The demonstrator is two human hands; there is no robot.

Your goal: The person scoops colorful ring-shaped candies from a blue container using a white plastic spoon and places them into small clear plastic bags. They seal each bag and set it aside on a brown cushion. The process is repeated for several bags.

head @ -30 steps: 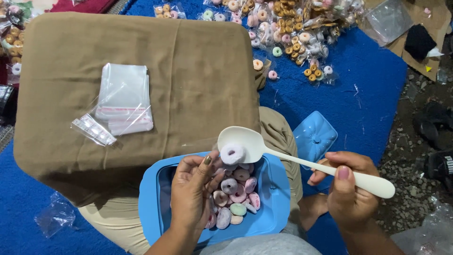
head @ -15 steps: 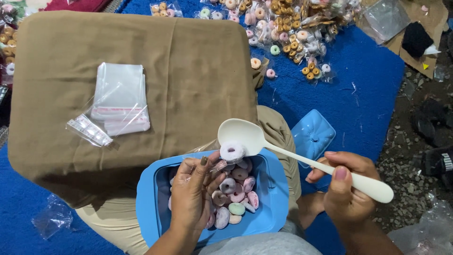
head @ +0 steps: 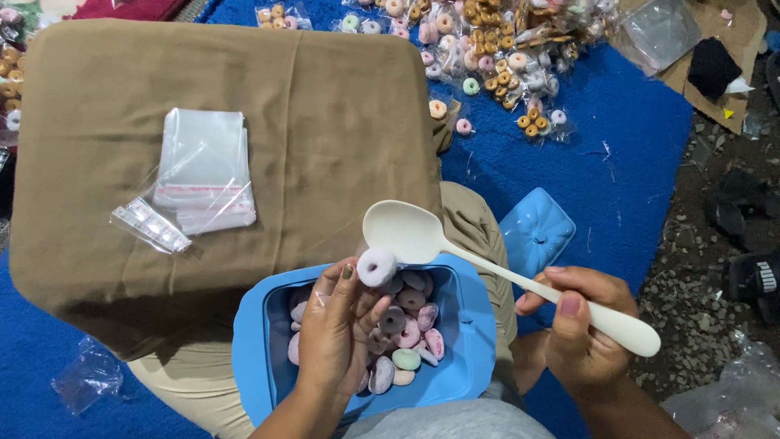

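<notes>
1 spoon (head: 422, 237), 1 tub (head: 467, 362), 1 lid (head: 535, 236)
</notes>
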